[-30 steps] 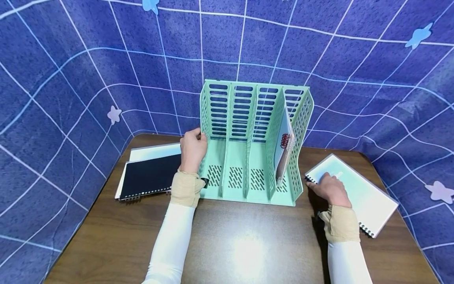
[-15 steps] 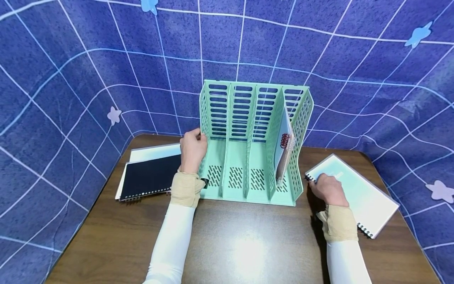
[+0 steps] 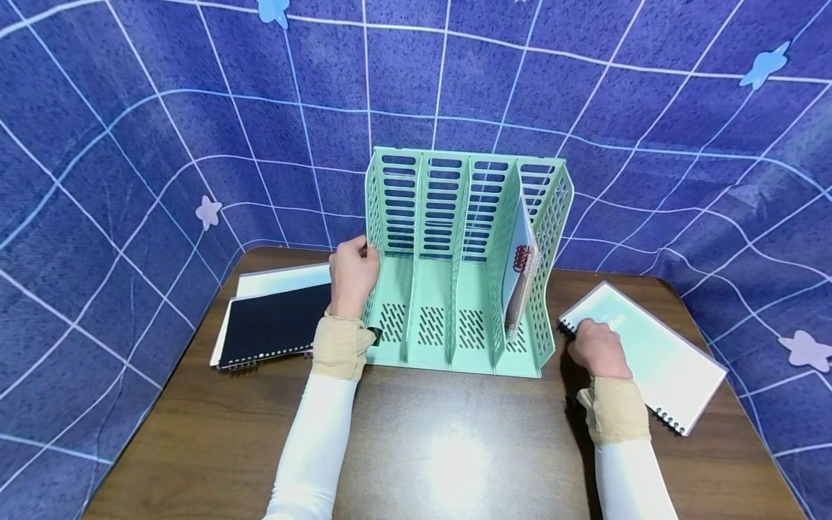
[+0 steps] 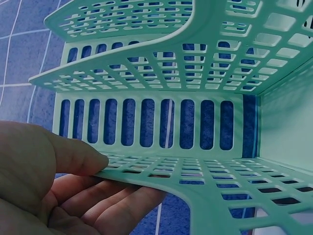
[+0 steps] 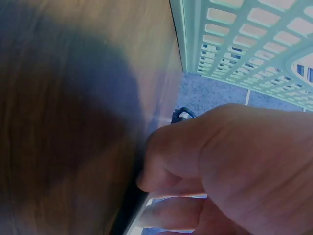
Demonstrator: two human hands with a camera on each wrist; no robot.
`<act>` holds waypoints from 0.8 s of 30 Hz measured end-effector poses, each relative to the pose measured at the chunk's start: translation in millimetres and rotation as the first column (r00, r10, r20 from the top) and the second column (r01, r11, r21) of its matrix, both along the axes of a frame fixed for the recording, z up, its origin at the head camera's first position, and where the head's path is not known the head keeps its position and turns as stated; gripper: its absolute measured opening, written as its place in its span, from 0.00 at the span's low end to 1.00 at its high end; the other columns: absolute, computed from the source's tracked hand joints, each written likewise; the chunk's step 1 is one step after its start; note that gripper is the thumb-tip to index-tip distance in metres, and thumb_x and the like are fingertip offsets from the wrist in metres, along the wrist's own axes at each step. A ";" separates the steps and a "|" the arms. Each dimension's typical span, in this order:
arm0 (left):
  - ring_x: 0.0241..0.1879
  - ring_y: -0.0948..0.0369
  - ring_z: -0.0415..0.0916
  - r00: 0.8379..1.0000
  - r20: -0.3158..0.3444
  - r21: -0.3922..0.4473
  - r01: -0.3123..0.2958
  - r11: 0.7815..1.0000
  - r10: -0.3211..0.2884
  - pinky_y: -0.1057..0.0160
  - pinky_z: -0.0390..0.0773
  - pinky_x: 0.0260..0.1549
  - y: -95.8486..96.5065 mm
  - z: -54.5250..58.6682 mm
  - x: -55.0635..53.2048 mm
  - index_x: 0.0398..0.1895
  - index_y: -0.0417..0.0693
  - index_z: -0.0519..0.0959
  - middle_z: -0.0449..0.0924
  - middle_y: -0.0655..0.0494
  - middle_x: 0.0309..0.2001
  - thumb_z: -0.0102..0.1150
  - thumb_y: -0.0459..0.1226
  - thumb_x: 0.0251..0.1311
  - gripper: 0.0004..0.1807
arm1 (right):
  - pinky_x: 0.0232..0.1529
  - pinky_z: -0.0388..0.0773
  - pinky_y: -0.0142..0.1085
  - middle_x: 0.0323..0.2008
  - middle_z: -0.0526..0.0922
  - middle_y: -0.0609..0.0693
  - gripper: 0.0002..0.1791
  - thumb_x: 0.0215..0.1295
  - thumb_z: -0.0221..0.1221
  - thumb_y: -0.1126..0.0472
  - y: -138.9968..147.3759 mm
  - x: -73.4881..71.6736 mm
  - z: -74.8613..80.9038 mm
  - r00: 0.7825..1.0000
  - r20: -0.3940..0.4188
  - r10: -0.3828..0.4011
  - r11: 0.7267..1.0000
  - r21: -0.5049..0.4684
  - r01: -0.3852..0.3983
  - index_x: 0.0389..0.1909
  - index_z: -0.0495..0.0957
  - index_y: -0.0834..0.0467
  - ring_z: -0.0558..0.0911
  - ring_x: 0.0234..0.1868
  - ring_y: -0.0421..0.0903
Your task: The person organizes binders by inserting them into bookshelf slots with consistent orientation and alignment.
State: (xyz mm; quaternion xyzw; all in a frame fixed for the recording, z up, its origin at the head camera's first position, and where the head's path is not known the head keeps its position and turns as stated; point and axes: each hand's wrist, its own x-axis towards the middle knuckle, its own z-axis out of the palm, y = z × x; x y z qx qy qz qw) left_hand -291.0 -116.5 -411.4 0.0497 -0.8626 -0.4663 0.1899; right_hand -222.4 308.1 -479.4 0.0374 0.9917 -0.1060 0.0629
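Observation:
A mint-green file rack (image 3: pixel 432 278) with upright dividers stands on the table. My left hand (image 3: pixel 353 280) pinches its left side wall (image 4: pixel 146 177), thumb inside and fingers outside. At the right lies a spiral notebook (image 3: pixel 676 357) with a pale blue-green cover, set at a slant. My right hand (image 3: pixel 599 349) grips its spiral-bound edge; in the right wrist view the thumb (image 5: pixel 164 169) is against the dark edge and the fingers lie beyond it. Much of that grip is hidden. Several notebooks (image 3: pixel 525 271), one with a red coil, stand in the rack's rightmost slot.
Left of the rack lies a stack of notebooks, with a black one (image 3: pixel 276 325) on top of white ones. A blue grid-patterned cloth (image 3: pixel 312 144) surrounds the back and sides of the brown wooden table (image 3: pixel 416 433).
My right hand has drawn slightly down and its fingers have curled in at the notebook's spiral edge. The notebook has barely moved. My left hand stays on the rack.

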 end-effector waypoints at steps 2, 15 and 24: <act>0.14 0.56 0.64 1.000 -0.004 0.002 -0.001 1.000 0.001 0.59 0.62 0.17 0.0 -0.7 0.2 0.26 0.51 0.79 0.73 0.54 0.17 0.51 0.37 0.73 0.15 | 0.41 0.78 0.65 0.35 0.78 0.83 0.15 0.56 0.53 0.67 0.2 1.5 0.8 1.000 -0.008 -0.005 1.000 -0.010 0.005 0.36 0.73 0.79 0.81 0.37 0.79; 0.13 0.55 0.62 1.000 -0.020 -0.012 0.008 1.000 -0.008 0.60 0.60 0.16 -0.4 -2.6 -0.7 0.23 0.48 0.77 0.70 0.54 0.15 0.50 0.37 0.73 0.16 | 0.41 0.78 0.65 0.37 0.79 0.83 0.18 0.56 0.56 0.65 8.6 5.3 6.3 0.992 -0.070 -0.101 0.994 -0.039 0.098 0.37 0.76 0.80 0.80 0.39 0.78; 0.11 0.56 0.58 0.999 -0.033 -0.002 0.015 1.000 -0.015 0.61 0.57 0.13 0.1 0.6 1.5 0.21 0.48 0.74 0.66 0.54 0.13 0.51 0.35 0.73 0.17 | 0.38 0.76 0.66 0.43 0.77 0.84 0.19 0.53 0.50 0.67 29.7 12.6 25.0 0.992 -0.049 -0.116 0.983 -0.151 0.108 0.43 0.75 0.75 0.78 0.41 0.82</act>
